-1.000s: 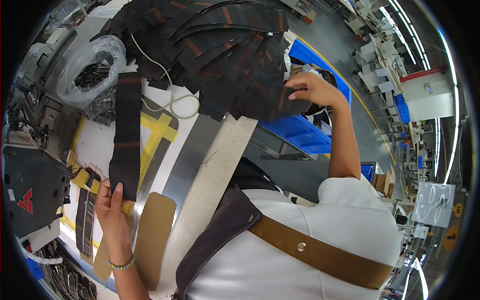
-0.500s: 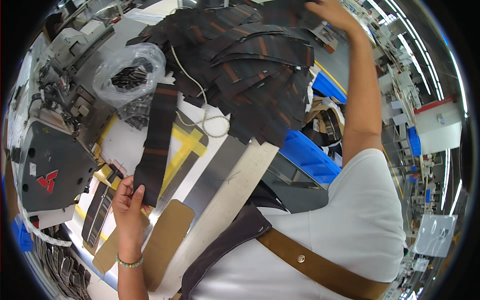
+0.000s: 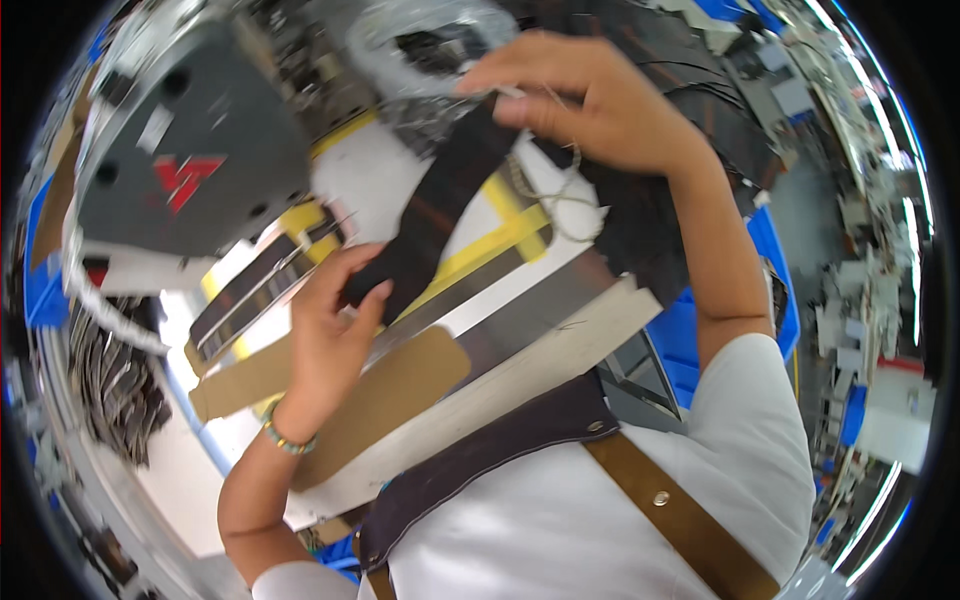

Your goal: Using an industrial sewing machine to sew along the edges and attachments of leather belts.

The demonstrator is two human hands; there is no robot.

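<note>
A long dark fabric strip [image 3: 440, 205] with faint rust-coloured bands stretches slantwise between my two hands over the work table. Its near end is pinched between the thumb and fingers of my left hand [image 3: 330, 335], just above the brown card pieces. The far end lies between the thumb and fingers of my right hand [image 3: 600, 105], next to the clear plastic bag. Motion blurs the strip and the right fingertips a little. A similar dark strip [image 3: 255, 295] lies by the sewing machine [image 3: 210, 140], left of my left hand.
Brown card pieces [image 3: 390, 410] lie near the table edge [image 3: 540, 360]. Yellow tape [image 3: 515, 235] and a loose cord [image 3: 570, 225] are on the table. A plastic bag [image 3: 375, 45] and a dark fabric pile [image 3: 730, 130] sit beyond. A blue crate [image 3: 680, 345] stands at the right; bunched strips [image 3: 120, 390] hang left.
My right hand has come down from the far pile to the strip's far end. The left hand still grips the near end. The whole view has turned and shifted toward the machine.
</note>
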